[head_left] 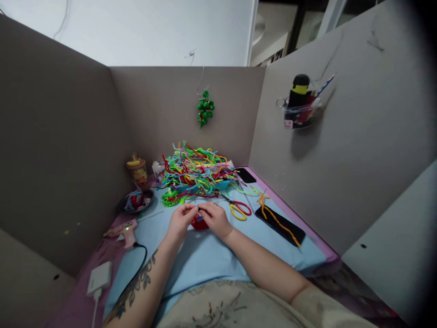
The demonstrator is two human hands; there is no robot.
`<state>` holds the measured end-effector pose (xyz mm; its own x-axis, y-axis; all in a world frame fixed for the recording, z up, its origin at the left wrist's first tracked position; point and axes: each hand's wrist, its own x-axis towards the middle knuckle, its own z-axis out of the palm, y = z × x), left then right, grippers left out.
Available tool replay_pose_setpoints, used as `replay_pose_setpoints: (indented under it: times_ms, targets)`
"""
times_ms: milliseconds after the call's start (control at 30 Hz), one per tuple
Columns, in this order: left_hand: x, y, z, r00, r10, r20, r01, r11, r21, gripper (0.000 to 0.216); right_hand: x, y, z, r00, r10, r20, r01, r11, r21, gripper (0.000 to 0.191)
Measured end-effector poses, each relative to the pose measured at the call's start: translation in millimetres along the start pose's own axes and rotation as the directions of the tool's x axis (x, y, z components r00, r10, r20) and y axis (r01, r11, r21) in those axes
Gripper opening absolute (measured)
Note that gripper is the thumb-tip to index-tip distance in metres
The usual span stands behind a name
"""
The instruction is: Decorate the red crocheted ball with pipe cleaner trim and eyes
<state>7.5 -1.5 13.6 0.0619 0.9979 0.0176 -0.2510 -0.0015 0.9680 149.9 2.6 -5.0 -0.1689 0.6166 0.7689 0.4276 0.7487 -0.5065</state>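
My left hand and my right hand meet above the middle of the blue cloth. Fingers and thumbs of both are closed in a pinch, tip to tip, around a tiny dark bit. A small red craft piece shows between the hands, just under the fingertips; its shape is mostly covered by them. Just behind my left hand lies a green pipe-cleaner figure. Scissors with red and yellow handles lie to the right of my right hand.
A heap of coloured pipe cleaners fills a blue tray at the back. At left are a dark bowl, a pink glue gun and a white adapter. A black phone-like slab lies right. Grey panels surround the table.
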Motion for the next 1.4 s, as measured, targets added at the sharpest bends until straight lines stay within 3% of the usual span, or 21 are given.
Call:
replay_pose_setpoints:
  times_ms: [133,300,500,833,1000,1200,1400]
  targets:
    - [2.0,-1.9,-0.9,0.999,0.040,-0.031,-0.040,0.999,0.009,0.034,-1.0,0.5,1.0,1.000,-0.011,0.021,0.011,1.000,0.016,0.022]
    - [2.9,1.9,-1.4,0.995,0.028,-0.091,-0.027,1.000,0.005,0.039,0.3,1.7,1.0,0.998,0.042,-0.040,-0.040,0.998,0.046,0.019]
    - [2.8,0.7,-1.7,0.998,0.001,-0.069,0.001,1.000,0.029,0.040,2.6,0.1,-0.9,0.995,0.067,-0.078,-0.066,0.998,0.020,0.014]
    - [5.3,-3.3,-3.8,0.991,0.124,-0.048,-0.123,0.992,0.031,0.028,1.6,-6.2,0.5,0.997,0.064,-0.035,-0.062,0.996,0.059,0.014]
    - [5.8,-5.3,-2.8,0.990,0.129,-0.048,-0.129,0.992,0.009,0.026,1.5,-8.4,4.6,0.976,0.214,0.023,-0.216,0.966,0.142,0.010]
    - [4.0,-6.5,2.2,0.996,0.085,-0.022,-0.087,0.992,-0.096,0.027,3.3,-11.7,7.9,0.903,0.419,0.091,-0.427,0.856,0.293,0.005]
    - [3.4,-6.1,3.6,0.999,0.024,-0.026,-0.027,0.991,-0.128,0.030,2.9,-3.8,11.2,0.886,0.446,0.131,-0.461,0.806,0.371,0.005]
